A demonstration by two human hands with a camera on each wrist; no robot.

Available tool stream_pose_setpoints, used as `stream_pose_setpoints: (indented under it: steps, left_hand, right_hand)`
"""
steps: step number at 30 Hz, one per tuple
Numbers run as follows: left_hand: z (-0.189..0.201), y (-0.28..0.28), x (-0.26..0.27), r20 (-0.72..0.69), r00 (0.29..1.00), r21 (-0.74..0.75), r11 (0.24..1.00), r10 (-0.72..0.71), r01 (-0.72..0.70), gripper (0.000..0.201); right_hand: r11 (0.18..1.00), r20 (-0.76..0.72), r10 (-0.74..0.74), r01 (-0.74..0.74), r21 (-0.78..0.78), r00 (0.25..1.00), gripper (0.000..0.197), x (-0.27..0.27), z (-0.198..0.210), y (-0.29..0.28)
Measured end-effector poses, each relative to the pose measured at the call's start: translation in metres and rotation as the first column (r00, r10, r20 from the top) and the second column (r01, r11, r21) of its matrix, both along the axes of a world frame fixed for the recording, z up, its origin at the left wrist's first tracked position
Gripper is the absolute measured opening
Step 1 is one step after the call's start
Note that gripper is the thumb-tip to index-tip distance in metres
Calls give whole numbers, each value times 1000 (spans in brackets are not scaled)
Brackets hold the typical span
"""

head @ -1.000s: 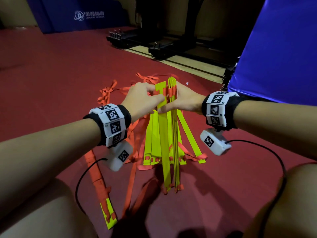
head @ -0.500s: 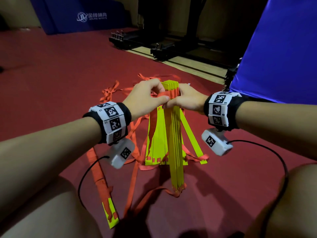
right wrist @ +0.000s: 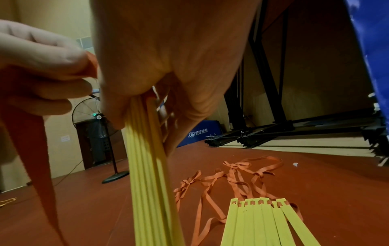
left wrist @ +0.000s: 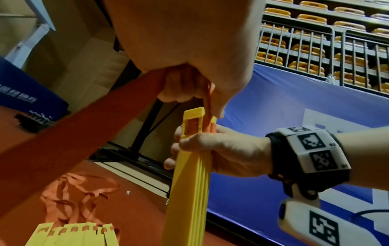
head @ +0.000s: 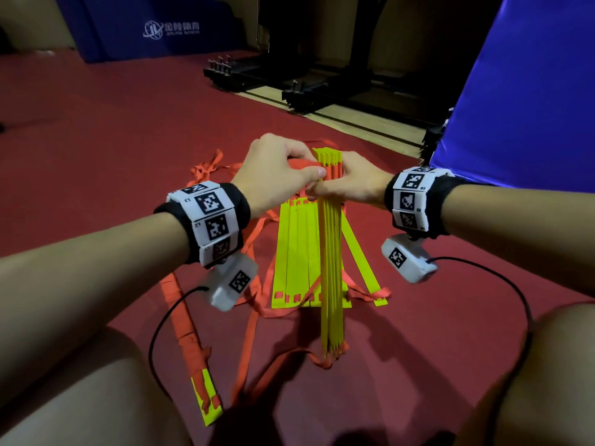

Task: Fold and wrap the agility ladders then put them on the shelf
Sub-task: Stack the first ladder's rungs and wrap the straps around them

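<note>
Right hand (head: 347,185) grips a bundle of flat yellow plastic rungs (head: 331,268), held upright above the red floor (head: 96,149). Left hand (head: 273,175) pinches the orange webbing strap (left wrist: 73,136) beside the bundle's top. Further rungs (right wrist: 263,221) lie flat below. Only the left wrist view shows wire shelving (left wrist: 324,50) stocked with orange items.

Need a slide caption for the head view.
Right hand grips upright yellow rungs; left hand pinches the orange strap.

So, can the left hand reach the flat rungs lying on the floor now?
Probably not freely: the left hand pinches the orange strap beside the upright rung bundle. The flat rungs lie uncovered just below, so it must let go first.
</note>
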State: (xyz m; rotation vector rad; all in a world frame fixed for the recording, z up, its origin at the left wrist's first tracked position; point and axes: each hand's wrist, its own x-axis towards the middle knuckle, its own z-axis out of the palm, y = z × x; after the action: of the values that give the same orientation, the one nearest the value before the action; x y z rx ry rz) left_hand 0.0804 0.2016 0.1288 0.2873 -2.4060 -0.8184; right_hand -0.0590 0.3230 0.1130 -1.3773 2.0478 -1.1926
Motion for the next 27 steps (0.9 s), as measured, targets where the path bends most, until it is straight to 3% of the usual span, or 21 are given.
stream_pose_setpoints:
  steps: [5,12,17,21,24,25,27]
  left_hand:
    - [-3,-1,1,-16,994,82,991,-109,109,10]
    - [-2,2,0,14,989,150,978,-148,145,13]
    - [1,5,-7,75,988,488,869,-134,81,36]
    - [-9,7,-12,111,992,427,904,-56,3,33]
    - [-11,5,-14,53,999,397,917,-4,-17,10]
    - [-10,3,-15,24,1000,415,910,-6,-5,13]
    - [-8,0,-16,-16,994,456,884,-106,101,39]
  right_hand:
    - [997,-46,-6,9,74,999,22,0,5,0]
    - [995,-36,-40,44,92,999,24,0,7,5]
    - [974,-4,-226,225,-38,974,22,-2,6,6]
    - [977,-56,-187,180,-118,981,29,10,1,-1]
    - [978,-63,-171,162,-134,983,28,8,0,-6]
    - [981,-43,-145,138,-134,988,26,10,2,-7]
    - [991,13,-83,84,-102,996,16,12,1,-8]
